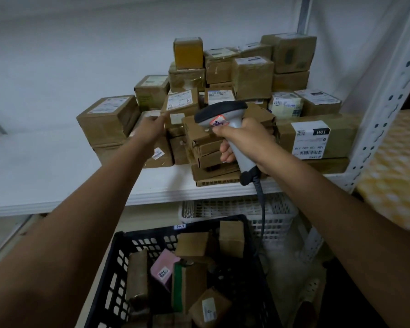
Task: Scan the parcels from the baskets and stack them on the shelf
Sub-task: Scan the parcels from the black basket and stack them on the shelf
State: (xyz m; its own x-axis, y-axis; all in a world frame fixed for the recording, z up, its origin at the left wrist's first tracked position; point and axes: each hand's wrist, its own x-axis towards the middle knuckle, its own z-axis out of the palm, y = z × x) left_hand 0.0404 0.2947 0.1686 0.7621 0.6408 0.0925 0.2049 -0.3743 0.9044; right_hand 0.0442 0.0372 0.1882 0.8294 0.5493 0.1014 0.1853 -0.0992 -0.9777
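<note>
Head view: the scanner (225,121) is gripped by curled right hand (244,140) fingers, kept ready, while left hand (150,129) fingers press a labelled parcel (181,101) onto the shelf (57,176) stack, apparently steadying it; more parcels wait in the black basket (128,252) below.

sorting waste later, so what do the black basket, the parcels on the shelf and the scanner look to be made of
Black basket: looks like moulded plastic, matte, with a slotted lattice wall.
Parcels on the shelf: brown cardboard, creased edges, glossy tape and white paper labels.
Scanner: seemingly hard plastic, smooth grey body with a darker head and a coiled cable.
</note>
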